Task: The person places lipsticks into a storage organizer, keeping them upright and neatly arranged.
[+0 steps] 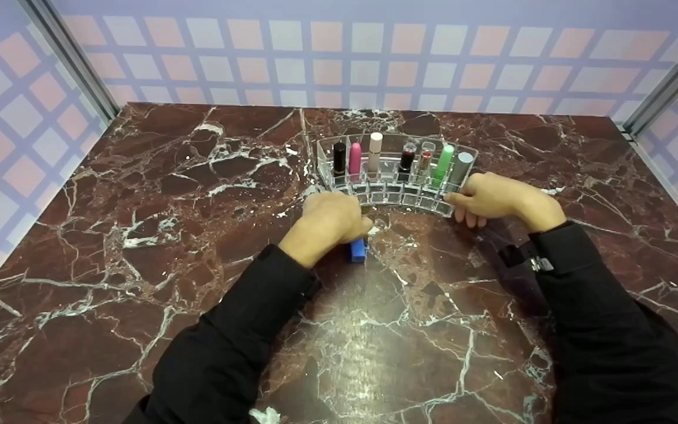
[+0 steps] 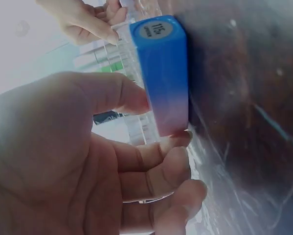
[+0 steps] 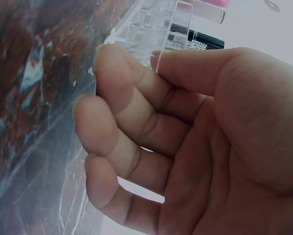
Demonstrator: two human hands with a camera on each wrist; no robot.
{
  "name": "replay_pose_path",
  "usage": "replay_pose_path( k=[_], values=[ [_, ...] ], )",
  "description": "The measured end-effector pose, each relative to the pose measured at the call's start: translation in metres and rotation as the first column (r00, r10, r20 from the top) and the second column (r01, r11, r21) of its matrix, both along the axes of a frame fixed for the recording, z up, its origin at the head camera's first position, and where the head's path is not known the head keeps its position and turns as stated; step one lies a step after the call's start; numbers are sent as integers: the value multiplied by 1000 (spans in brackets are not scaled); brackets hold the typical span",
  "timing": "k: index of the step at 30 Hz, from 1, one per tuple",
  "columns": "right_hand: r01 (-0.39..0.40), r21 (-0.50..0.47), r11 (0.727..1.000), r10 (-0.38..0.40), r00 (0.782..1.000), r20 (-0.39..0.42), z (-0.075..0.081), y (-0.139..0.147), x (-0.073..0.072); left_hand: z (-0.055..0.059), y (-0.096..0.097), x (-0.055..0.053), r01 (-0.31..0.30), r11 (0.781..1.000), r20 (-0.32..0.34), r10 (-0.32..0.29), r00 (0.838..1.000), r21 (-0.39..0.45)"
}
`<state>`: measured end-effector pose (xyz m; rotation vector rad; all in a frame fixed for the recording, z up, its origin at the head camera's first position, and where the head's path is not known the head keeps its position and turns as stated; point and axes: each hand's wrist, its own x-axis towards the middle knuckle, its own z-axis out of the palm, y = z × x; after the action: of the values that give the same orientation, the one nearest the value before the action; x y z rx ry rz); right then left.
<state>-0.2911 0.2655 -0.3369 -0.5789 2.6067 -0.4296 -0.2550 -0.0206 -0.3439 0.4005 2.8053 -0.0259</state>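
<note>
My left hand (image 1: 333, 218) pinches a square blue lipstick tube (image 2: 167, 63) between thumb and forefinger, low over the table in front of the organizer. The tube fades to pink at one end, and a round label marked 115 sits on the other. A clear, curved lipstick organizer (image 1: 390, 197) stands beyond it, with several lipsticks in its back row. At its right end, my right hand (image 1: 495, 197) grips the front corner, thumb (image 3: 185, 68) along the edge and fingers curled below. In the head view the left hand covers part of the organizer's left front.
The back row holds black (image 1: 339, 158), pink (image 1: 355, 159), white-capped (image 1: 375, 150), green (image 1: 444, 162) and grey (image 1: 462, 166) tubes, among others. The dark red marbled table (image 1: 139, 294) is walled at the back and sides by checkered panels (image 1: 327, 59).
</note>
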Motion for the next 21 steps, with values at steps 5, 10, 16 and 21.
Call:
replay_pose_path(
  k=[5, 10, 16, 21],
  values=[
    [-4, -1, 1000, 4, 1000, 0, 0, 0, 0, -5, -6, -4, -38, 999, 25, 38, 999, -12],
    [-2, -3, 1000, 2, 1000, 5, 0, -1, -1, -6, -9, -6, -57, 998, 53, 58, 997, -19],
    [2, 5, 1000, -2, 1000, 5, 1, 0, 0, -6, -11, -7, -37, 999, 57, 37, 998, 5],
    [1, 13, 1000, -1, 1000, 5, 0, 0, -1, -6, -12, -8, -18, 999, 73, 16, 997, 28]
  ],
)
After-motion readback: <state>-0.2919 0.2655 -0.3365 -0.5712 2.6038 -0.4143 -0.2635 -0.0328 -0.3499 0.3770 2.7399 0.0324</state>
